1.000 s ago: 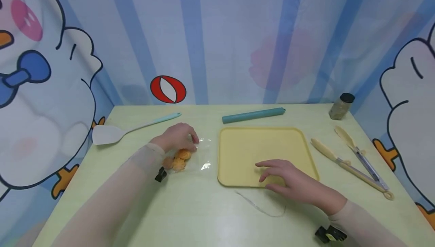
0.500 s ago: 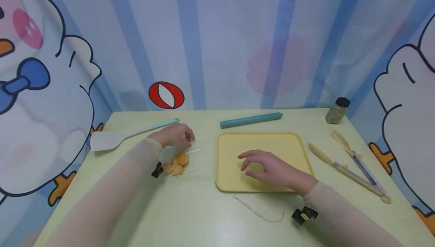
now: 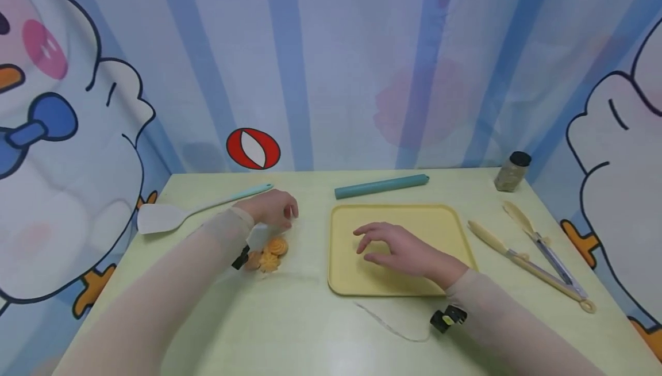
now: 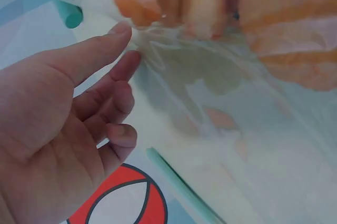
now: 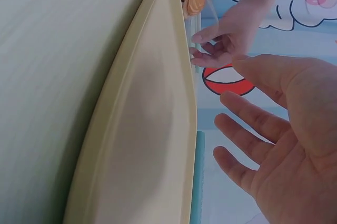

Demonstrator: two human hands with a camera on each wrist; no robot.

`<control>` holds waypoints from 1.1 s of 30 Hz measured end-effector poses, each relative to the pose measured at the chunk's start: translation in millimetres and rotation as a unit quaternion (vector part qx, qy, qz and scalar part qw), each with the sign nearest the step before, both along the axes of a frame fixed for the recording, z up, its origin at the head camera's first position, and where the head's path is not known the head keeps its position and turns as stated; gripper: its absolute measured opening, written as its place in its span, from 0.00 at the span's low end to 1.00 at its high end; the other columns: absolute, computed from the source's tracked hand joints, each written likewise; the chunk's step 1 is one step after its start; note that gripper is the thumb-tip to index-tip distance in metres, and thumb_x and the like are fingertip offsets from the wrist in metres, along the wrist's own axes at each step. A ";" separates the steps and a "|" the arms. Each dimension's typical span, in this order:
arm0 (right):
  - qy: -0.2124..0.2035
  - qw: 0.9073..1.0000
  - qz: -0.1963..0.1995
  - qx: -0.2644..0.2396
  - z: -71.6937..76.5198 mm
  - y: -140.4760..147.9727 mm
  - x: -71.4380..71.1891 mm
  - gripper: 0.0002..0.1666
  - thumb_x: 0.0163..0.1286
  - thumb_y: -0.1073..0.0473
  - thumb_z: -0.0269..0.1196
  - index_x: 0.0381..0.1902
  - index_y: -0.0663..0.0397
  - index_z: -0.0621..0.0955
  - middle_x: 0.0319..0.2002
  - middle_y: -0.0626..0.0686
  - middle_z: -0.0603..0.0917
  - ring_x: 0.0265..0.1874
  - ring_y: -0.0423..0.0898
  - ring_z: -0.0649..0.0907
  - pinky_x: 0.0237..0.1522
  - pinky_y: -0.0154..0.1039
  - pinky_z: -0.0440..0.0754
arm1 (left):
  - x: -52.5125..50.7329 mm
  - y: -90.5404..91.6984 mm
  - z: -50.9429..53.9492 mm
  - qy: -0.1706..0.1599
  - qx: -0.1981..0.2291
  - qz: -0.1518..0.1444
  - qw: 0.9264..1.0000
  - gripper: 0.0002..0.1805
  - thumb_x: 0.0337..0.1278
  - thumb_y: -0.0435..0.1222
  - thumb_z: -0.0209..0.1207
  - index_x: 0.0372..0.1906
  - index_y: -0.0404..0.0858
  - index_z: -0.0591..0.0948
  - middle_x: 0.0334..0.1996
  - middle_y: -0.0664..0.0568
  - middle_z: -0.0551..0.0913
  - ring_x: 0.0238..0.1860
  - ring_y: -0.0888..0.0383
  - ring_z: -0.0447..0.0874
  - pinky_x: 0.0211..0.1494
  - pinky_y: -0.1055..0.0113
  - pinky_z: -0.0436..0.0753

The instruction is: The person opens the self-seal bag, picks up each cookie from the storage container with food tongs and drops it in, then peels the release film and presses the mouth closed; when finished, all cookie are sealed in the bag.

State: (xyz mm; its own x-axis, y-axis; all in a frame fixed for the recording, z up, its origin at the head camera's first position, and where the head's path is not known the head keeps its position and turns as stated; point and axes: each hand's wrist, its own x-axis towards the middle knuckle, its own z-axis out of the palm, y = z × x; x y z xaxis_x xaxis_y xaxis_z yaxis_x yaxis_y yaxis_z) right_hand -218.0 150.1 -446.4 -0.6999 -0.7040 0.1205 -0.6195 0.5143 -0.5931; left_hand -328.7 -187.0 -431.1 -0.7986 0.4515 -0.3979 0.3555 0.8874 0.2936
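My left hand (image 3: pixel 274 207) pinches the edge of a clear plastic bag (image 4: pixel 210 113) between thumb and index finger. Several golden-brown, swirl-shaped cookies (image 3: pixel 271 252) lie in the bag on the table; up close in the left wrist view the cookies (image 4: pixel 287 29) are blurred through the film. My right hand (image 3: pixel 400 251) hovers over a yellow rectangular tray (image 3: pixel 439 215) with its fingers spread and a little bent, holding nothing. The right wrist view shows that hand (image 5: pixel 284 124) beside the tray (image 5: pixel 152 124), the left hand (image 5: pixel 234 34) and the bag beyond it.
A white spatula (image 3: pixel 160 218) with a light-green handle lies back left. Behind the tray rests a teal stick-like roll (image 3: pixel 383 186). Cream-handled tongs (image 3: pixel 538 269) and a black-lidded jar (image 3: pixel 512 173) are on the right. A thin tie (image 3: pixel 388 326) lies in front of the tray.
My right hand has moved left and slightly away from me, further over the tray. The left hand has raised the bag's edge a little, and the head view has tilted upward.
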 end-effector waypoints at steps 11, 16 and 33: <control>0.000 1.000 -0.012 -0.019 -7.0 -14.4 -14.2 0.07 0.73 0.61 0.67 0.47 0.51 0.86 0.66 0.57 0.80 0.69 0.58 0.77 0.69 0.60 0.73 | 0.0 -10.0 -9.2 -0.002 0.061 0.009 0.998 0.03 0.66 0.33 0.66 0.35 0.44 0.86 0.36 0.54 0.85 0.42 0.54 0.79 0.50 0.61 0.83; 0.005 0.999 -0.028 -0.032 -12.4 -20.4 -21.2 0.09 0.72 0.62 0.67 0.49 0.53 0.86 0.61 0.56 0.84 0.60 0.56 0.82 0.63 0.58 0.78 | -4.2 -20.0 -8.5 0.005 0.091 0.035 0.995 0.01 0.66 0.36 0.66 0.38 0.43 0.86 0.38 0.53 0.85 0.42 0.55 0.79 0.50 0.62 0.82; -0.051 0.996 -0.059 -0.042 -14.8 -73.9 -40.9 0.09 0.71 0.57 0.69 0.48 0.50 0.87 0.47 0.49 0.87 0.42 0.45 0.81 0.38 0.34 0.78 | 8.1 -73.0 -15.9 -0.010 0.098 0.219 0.971 0.07 0.67 0.40 0.65 0.41 0.40 0.84 0.39 0.49 0.83 0.43 0.53 0.76 0.46 0.65 0.78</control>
State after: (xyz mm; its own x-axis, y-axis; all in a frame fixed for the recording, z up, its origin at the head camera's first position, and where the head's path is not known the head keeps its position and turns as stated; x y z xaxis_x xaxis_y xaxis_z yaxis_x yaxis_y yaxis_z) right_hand -259.0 76.2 -461.3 -0.7883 -0.6072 0.0997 -0.4922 0.5249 -0.6944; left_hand -320.7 -260.0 -447.0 -0.9238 0.1393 -0.3567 -0.0512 0.8782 0.4756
